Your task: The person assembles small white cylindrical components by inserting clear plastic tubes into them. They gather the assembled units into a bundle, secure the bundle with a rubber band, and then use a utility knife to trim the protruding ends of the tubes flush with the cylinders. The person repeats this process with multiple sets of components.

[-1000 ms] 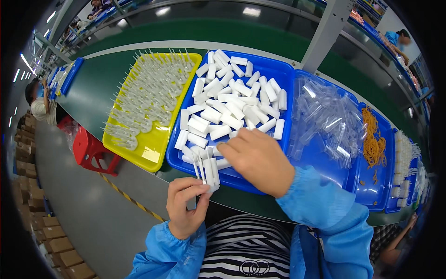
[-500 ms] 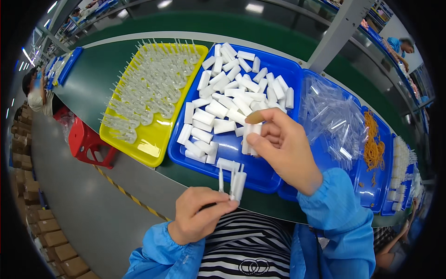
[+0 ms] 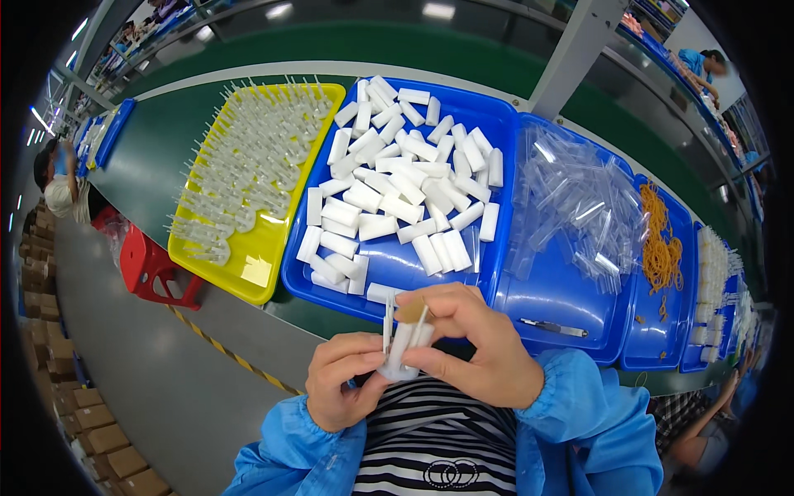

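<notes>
Close to my body, both hands meet over a small translucent plastic piece with upright prongs (image 3: 399, 374). My left hand (image 3: 343, 380) pinches it from the left side. My right hand (image 3: 480, 347) is closed on a white block (image 3: 424, 334), held against the prongs; another white block shows between them. Fingers hide part of the contact, so how far the held block sits in cannot be told. Just beyond my hands, a blue tray (image 3: 389, 263) holds many loose white blocks (image 3: 409, 178). Similar pronged pieces (image 3: 256, 157) stand packed in a yellow tray (image 3: 252, 264) on the left.
Rightward stand a blue tray (image 3: 529, 289) of clear plastic sleeves (image 3: 579, 207) with a pen (image 3: 552, 327), then orange rubber bands (image 3: 660, 244) and white pieces (image 3: 711, 285). A metal post (image 3: 579, 58) rises behind. A red stool (image 3: 153, 263) and people are nearby.
My right hand has come from the blue tray down to my left hand, bringing a white block to the pronged piece. My left hand has barely moved.
</notes>
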Demonstrator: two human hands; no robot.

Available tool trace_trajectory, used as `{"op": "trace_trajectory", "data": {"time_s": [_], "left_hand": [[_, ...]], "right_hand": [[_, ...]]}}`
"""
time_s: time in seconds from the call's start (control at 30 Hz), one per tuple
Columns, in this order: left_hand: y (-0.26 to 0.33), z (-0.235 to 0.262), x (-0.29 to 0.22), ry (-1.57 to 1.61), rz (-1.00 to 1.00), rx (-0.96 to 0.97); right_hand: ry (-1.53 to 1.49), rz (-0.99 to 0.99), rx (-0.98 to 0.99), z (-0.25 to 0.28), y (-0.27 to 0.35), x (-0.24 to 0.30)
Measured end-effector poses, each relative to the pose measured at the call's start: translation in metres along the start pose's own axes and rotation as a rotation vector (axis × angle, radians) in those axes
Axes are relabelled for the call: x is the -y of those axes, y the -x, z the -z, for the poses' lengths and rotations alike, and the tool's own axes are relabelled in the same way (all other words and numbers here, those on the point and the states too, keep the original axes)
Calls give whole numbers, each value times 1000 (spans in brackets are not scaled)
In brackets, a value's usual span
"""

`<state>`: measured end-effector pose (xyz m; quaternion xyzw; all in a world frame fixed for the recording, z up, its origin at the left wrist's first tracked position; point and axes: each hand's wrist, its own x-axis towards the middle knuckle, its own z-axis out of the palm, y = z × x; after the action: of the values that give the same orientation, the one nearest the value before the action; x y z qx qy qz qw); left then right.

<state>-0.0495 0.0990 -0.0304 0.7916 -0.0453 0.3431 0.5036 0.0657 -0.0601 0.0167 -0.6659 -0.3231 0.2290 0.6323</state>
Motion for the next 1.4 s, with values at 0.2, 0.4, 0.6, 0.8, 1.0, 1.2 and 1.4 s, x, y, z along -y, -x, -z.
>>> {"op": "trace_trajectory", "data": {"time_s": [0.2,0.4,0.6,0.8,1.0,1.2,1.4], "left_hand": [[-2,23,3,-277,9,-7],[-9,33,9,-412,-13,-32],[-11,39,2,-378,-48,90],[-14,32,-6,-312,-199,278],[-22,26,-7,-270,-214,327],[-25,21,-8,-322,-227,346],[-26,20,-5,-330,-225,357]], "right_hand": [[705,332,-39,8,-40,-7],[1318,374,377,-20,-58,-16],[1224,382,267,-9,-69,-16],[-68,-124,-127,6,-60,3],[-81,-161,134,16,-38,8],[-228,-259,-52,12,-27,1],[330,116,-43,14,-22,7]]}}
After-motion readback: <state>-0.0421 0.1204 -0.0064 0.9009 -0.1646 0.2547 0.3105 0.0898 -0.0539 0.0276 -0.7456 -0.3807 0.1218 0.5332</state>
